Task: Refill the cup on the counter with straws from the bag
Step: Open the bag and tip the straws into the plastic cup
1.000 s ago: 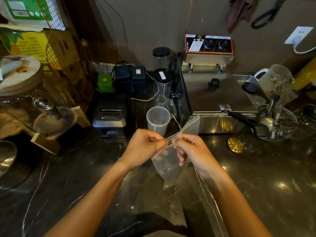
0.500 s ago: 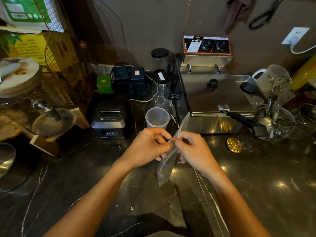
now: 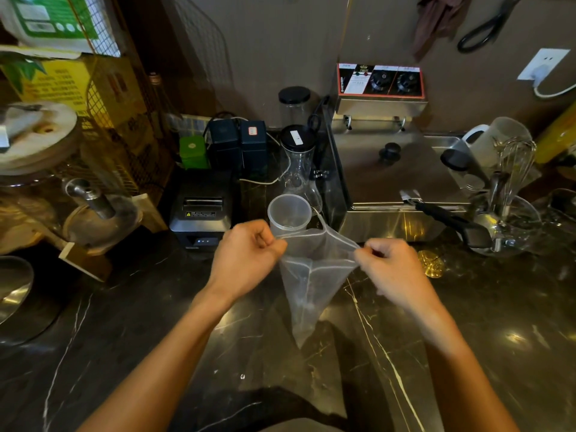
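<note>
Centre frame, above dark marble counter (image 3: 124, 338): clear plastic bag (image 3: 311, 282), mouth stretched between left hand (image 3: 246, 260) and right hand (image 3: 392, 269), each pinching an edge. Translucent cup (image 3: 290, 213) upright just behind.

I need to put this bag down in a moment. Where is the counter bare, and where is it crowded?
Bare dark marble counter lies right of the right hand, in front of the steel fryer, and left of the left hand, in front of the receipt printer. Crowded: the back row around the plastic cup, and the whisk corner.
</note>
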